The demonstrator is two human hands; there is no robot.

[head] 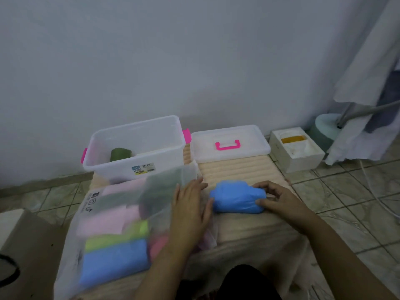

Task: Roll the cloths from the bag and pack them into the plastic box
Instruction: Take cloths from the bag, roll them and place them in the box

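A blue cloth, bunched into a loose roll, lies on the beige ribbed mat in front of me. My right hand grips its right end, fingers curled round it. My left hand lies flat with straight fingers, thumb against the roll's left end and palm resting on the edge of the translucent bag. The bag holds folded pink, green, yellow-green and blue cloths. The clear plastic box with pink latches stands behind the bag, with one rolled green cloth inside.
The box's lid with a pink handle lies on the mat to the right of the box. A white carton stands further right on the tiled floor. A stand base and hanging white fabric fill the right corner. The wall is close behind.
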